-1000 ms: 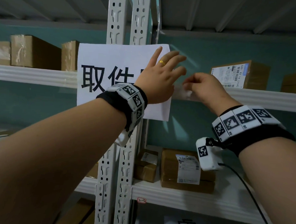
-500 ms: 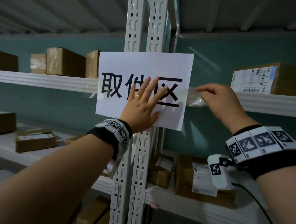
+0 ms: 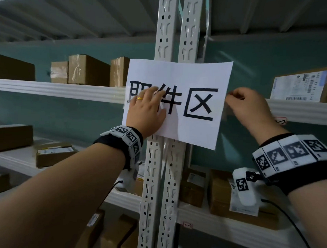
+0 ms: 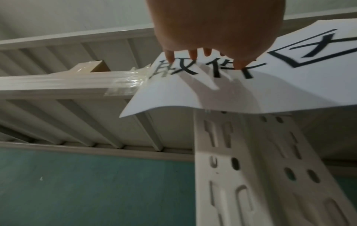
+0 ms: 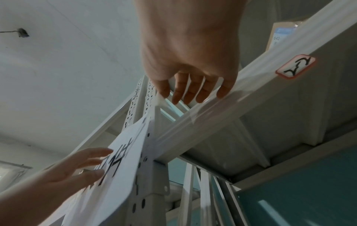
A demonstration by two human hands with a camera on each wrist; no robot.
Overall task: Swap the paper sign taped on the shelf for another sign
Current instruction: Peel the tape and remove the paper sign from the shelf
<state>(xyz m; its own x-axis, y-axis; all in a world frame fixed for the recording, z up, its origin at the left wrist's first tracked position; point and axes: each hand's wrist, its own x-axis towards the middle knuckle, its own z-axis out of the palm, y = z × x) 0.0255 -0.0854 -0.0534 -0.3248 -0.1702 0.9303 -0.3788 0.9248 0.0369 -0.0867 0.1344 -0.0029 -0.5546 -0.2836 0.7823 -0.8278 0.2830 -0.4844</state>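
The paper sign [image 3: 178, 104] lies landscape across the shelf uprights [image 3: 163, 179], long axis level, reading 取件区 upright. The left hand [image 3: 147, 112] presses it flat with straight fingers — the right hand [image 3: 246, 106] pinches clear tape [image 5: 191, 117] at the sign's right edge.

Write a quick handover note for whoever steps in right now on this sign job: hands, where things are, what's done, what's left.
Left hand: flat, straight fingers pressing the paper sign against the shelf posts.
Right hand: at the sign's right edge, fingers curled at the clear tape on the shelf rail; exact grip unclear.
Tape also joins the sign's left edge to the rail.
Done: sign held in position.
Left: finish the right-side tape. Whether this is the old or new sign can't be told.
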